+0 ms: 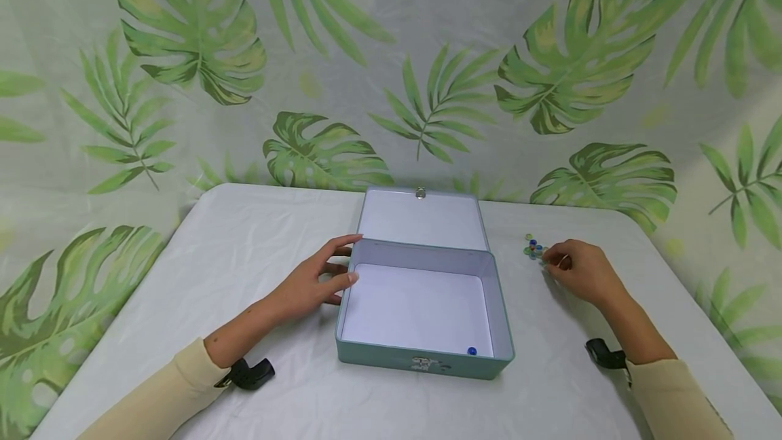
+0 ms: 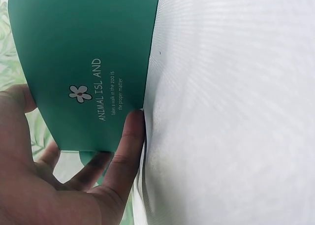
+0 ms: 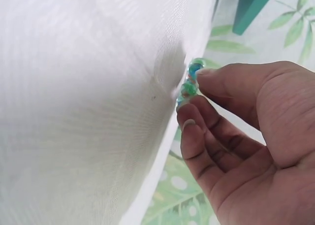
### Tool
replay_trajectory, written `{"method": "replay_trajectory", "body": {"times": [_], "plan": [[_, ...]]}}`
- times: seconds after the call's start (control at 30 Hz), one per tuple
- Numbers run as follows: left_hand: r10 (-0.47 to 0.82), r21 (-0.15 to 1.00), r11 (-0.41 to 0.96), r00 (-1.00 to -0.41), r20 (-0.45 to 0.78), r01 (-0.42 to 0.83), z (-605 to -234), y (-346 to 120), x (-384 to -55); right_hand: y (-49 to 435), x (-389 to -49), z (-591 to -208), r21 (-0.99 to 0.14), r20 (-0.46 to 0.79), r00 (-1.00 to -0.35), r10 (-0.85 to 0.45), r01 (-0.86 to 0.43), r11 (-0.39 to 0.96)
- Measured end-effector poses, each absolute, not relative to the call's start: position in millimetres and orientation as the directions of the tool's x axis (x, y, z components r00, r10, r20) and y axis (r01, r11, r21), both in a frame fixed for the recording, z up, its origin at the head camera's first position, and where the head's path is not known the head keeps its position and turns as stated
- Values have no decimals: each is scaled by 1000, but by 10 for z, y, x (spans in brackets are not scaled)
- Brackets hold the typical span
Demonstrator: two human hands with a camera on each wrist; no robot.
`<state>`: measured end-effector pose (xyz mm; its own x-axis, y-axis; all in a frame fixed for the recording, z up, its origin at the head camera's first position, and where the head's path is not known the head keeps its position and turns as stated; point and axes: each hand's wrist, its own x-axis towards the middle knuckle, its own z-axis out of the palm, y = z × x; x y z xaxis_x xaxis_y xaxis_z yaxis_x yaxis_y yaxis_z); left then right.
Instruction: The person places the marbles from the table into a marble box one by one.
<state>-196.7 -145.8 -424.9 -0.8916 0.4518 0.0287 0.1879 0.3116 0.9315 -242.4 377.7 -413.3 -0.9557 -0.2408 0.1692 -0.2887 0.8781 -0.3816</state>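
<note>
1. Head view: an open box (image 1: 385, 355) sits mid-worktop (image 1: 269, 229), its lid (image 1: 421, 223) tipped back at the far edge; bare white cloth separates the box from the small cluster of marbles (image 1: 533, 246) on the right.
2. One blue marble (image 1: 472, 351) lies inside the box, near the front right corner.
3. The left hand (image 1: 305, 284) touches the box's left side, thumb at the rim; its grip is loose, fingers spread apart.
4. The right hand (image 1: 580, 273) curls thumb and fingertips in at the marbles; I cannot tell whether its grip is clamped on one.
5. The box is rectangular with rounded corners, smooth green outside and pale inside; the marbles are glassy, green and blue; the cloth is finely woven and creased.
6. Fingers cover part of the cluster, so its count is unclear; the left wrist view crops the box at the top.
</note>
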Motion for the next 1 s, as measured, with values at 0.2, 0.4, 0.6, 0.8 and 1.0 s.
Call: {"method": "replay_trajectory", "body": {"times": [0.2,0.4,0.6,0.8,1.0], "plan": [[435,929,322,-900,23,179,-4255,-1454,-1962,3768,-2432,-4139,-387,144,-960,-240,-278,879],[421,926,328,-906,33,186,-4237,-1439,-1937,3769,-2438,-4143,-386,136,-963,-234,-269,883],[412,924,338,-911,27,180,-4213,-1413,-1926,3775,-2434,-4148,-372,148,-962,-230,-269,888],[399,914,356,-916,40,195,-4226,-1393,-1929,3788,-2434,-4155,-375,162,-961,-226,-272,886],[393,912,354,-918,54,205,-4236,-1383,-1943,3796,-2438,-4150,-379,171,-960,-223,-273,884]]}}
